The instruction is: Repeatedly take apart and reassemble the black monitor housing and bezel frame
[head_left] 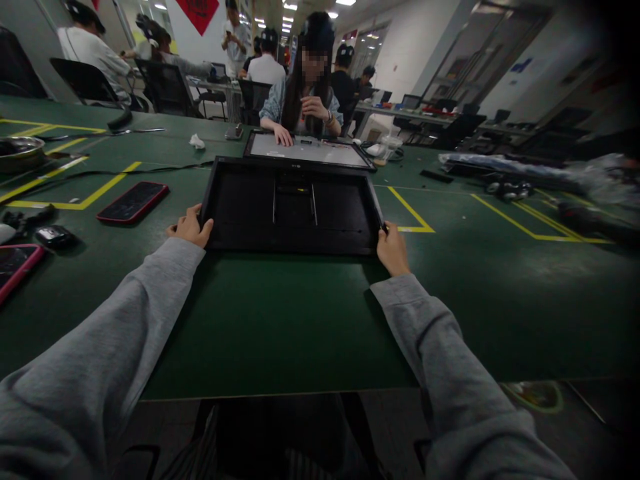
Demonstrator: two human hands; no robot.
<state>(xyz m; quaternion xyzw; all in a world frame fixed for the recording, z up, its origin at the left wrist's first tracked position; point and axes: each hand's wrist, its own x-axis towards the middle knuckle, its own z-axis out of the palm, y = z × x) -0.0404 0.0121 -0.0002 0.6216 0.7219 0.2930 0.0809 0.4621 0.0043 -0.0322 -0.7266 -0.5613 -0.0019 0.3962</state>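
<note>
A black monitor housing [240, 207], a shallow rectangular shell with its hollow inside facing up, lies across the green table [280, 320] before me. My left hand [190, 229] grips its left edge, thumb over the rim. At the right edge, my right hand [393, 248] holds the frame between thumb and fingers. Two thin metal strips run along the middle of the shell. Just beyond its far edge lies a flat grey display panel [330, 155] with a dark border, and a co-worker's hand [283, 136] rests on that panel.
To the left lie a red-edged phone [133, 203], a black mouse [55, 235], another phone [17, 263] and a metal bowl [21, 152]. Plastic-wrapped parts [505, 167] stretch along the right side. A co-worker [310, 87] sits opposite. Yellow tape [107, 189] marks the tabletop.
</note>
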